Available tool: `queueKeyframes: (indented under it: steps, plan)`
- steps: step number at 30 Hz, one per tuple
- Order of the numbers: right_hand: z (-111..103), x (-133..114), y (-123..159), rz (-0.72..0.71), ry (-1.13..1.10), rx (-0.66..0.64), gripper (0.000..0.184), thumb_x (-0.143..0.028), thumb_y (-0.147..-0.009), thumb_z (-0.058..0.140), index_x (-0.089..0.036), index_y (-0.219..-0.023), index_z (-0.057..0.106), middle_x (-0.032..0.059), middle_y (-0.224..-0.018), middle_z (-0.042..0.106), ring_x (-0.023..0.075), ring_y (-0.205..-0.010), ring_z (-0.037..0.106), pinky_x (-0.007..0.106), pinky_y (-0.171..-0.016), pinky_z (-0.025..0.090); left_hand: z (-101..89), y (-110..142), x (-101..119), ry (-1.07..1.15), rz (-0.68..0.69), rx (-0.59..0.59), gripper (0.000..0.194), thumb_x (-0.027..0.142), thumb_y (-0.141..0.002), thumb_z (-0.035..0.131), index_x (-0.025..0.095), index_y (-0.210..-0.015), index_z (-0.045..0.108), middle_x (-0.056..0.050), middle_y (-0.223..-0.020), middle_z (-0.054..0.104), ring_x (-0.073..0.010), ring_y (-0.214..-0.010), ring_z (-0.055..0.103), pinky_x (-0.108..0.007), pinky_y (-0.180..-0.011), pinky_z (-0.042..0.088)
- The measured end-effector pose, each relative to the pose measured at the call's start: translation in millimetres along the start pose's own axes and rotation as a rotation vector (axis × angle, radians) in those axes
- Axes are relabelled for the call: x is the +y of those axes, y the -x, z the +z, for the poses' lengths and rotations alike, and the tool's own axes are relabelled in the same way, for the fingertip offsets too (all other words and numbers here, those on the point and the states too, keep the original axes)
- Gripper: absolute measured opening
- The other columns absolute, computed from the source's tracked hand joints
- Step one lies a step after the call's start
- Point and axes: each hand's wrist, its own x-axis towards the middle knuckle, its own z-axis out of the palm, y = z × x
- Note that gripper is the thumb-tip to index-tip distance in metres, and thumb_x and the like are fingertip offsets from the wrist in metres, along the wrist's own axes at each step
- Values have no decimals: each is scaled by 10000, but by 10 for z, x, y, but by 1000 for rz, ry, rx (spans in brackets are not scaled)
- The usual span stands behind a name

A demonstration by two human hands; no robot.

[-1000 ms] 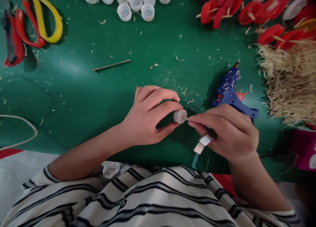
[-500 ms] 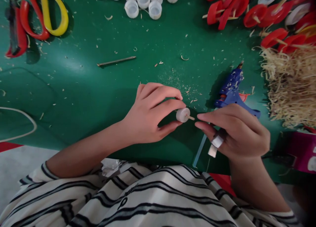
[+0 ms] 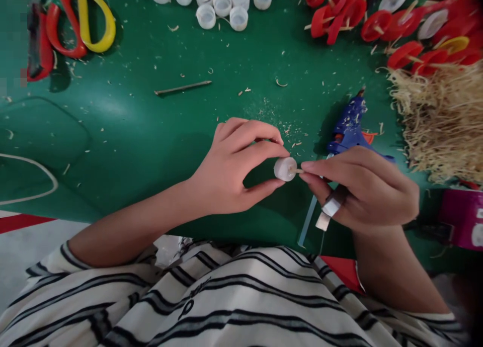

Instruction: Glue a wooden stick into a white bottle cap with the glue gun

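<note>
Between the thumb and fingers of my left hand (image 3: 236, 173) is a small white bottle cap (image 3: 284, 169), turned on its side. A short thin wooden stick (image 3: 297, 171) pokes out of the cap's face towards the right. The thumb and forefinger of my right hand (image 3: 368, 188) pinch the free end of that stick. Tucked in the curled fingers of the same hand is a flat silvery piece (image 3: 332, 206) with a pale end; its kind is unclear. A blue glue gun (image 3: 349, 125) lies just beyond my right hand, partly covered by it.
On the green table (image 3: 132, 151) are a nail (image 3: 183, 88), scissors with a yellow and red handle (image 3: 107, 32), and red-handled cutters (image 3: 42, 50). White caps (image 3: 239, 17) stand at the back. Red caps on sticks (image 3: 377, 26) and pale shavings (image 3: 439, 125) lie right.
My right thumb and forefinger have moved up to the stick and closed on its end. The cap stays in my left hand, and the view has shifted slightly.
</note>
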Motion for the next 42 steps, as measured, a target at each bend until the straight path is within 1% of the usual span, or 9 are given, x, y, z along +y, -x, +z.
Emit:
queueKeyframes:
  steps: [5,8,14,22,27,31,36,40,42]
  plan:
    - [-36,-43,-1,29,19,-45,291,-114,-922,822,-326,-1120,790,-2,-846,737,171,-662,672,337,-555,560,5,20,24,4,33,26,252,353,-963,739,291,-1207,732,-71,-1282,745,-274,-1187,677,-506,-1073,505]
    - [-57,-59,-8,11,52,-55,282,-135,-932,820,-340,-1123,791,-3,-844,736,174,-661,674,341,-550,558,-2,26,28,7,46,39,262,332,-957,749,281,-1213,724,-67,-1283,746,-262,-1186,678,-488,-1080,506]
    - [-48,-84,-11,2,41,6,242,-160,-938,827,-322,-1111,777,-13,-841,727,154,-648,663,312,-551,547,-19,34,40,32,59,27,270,326,-957,755,273,-1219,716,-70,-1296,738,-261,-1196,680,-486,-1100,502]
    - [-59,-81,-20,-10,58,7,216,-146,-916,849,-269,-1082,786,-10,-830,730,135,-654,672,282,-533,525,12,52,60,66,36,52,274,331,-954,775,261,-1212,717,-76,-1289,731,-246,-1202,677,-468,-1091,513]
    - [-82,-66,-21,-27,78,-41,235,-109,-895,850,-245,-1078,790,0,-825,719,134,-647,660,280,-541,539,45,69,69,32,30,102,269,332,-941,794,265,-1193,729,-123,-1418,653,-278,-1292,606,-488,-1046,536]
    - [-100,-65,-29,-20,74,-59,198,-140,-916,836,-267,-1058,785,-9,-820,722,130,-645,657,279,-541,539,57,80,68,18,17,86,270,357,-941,789,289,-1194,724,-111,-1427,647,-283,-1270,598,-500,-1027,548]
    - [-110,-69,-34,-13,54,-81,148,-184,-959,804,-287,-1057,762,-21,-826,731,125,-639,650,272,-555,546,55,72,64,2,50,92,270,350,-945,780,271,-1197,723,-123,-1408,662,-282,-1244,615,-501,-1018,553]
    - [-102,-63,-36,-41,50,-97,193,-150,-929,837,-222,-1078,737,2,-838,735,122,-661,648,258,-583,552,49,61,76,-26,53,87,258,355,-950,767,275,-1192,724,-123,-1406,678,-289,-1229,634,-511,-1008,558]
    - [-85,-55,-39,-54,32,-68,199,-140,-917,846,-192,-1068,728,13,-824,730,124,-651,635,260,-576,546,42,57,86,-25,51,77,253,360,-954,761,273,-1190,729,-132,-1402,685,-292,-1227,638,-515,-1003,563]
